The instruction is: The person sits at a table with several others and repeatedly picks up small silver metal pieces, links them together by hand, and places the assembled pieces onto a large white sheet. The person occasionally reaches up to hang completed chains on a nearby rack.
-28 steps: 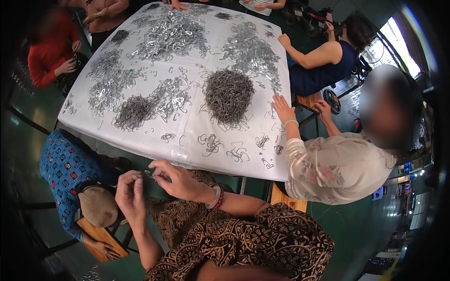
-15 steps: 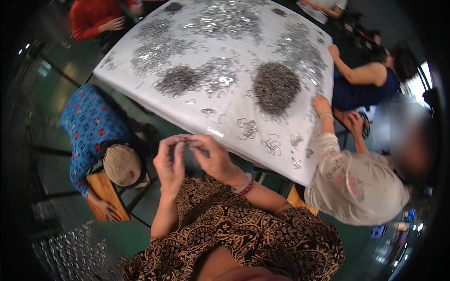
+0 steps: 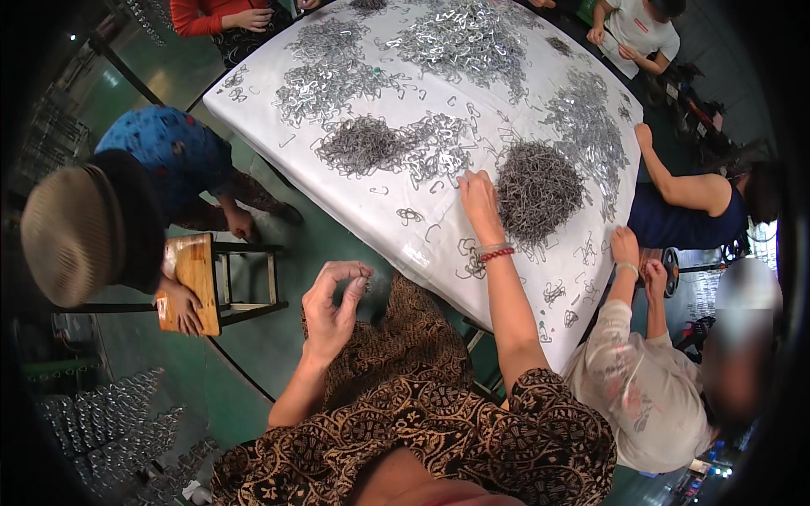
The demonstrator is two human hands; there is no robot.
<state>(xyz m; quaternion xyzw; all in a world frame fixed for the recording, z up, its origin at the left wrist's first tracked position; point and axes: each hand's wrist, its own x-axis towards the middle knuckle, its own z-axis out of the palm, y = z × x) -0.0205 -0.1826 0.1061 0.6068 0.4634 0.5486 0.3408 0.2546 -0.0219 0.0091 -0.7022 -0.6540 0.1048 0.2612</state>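
Left fingers [image 3: 344,269]: wire piece [image 3: 366,274] at tips | right fingers [image 3: 474,180]: beside silvery hooks [image 3: 440,147]

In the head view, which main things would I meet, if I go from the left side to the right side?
Tan hat → wooden stool → person's left hand → person's right hand → large dark hook pile → co-worker's braceleted hand.

A white-topped table [image 3: 337,198] stands on a dark green floor [image 3: 270,350], a stool [image 3: 199,261] with a pale wooden seat and dark legs at its left. Bright light [image 3: 765,243] shows at far right, the room's edges dim.
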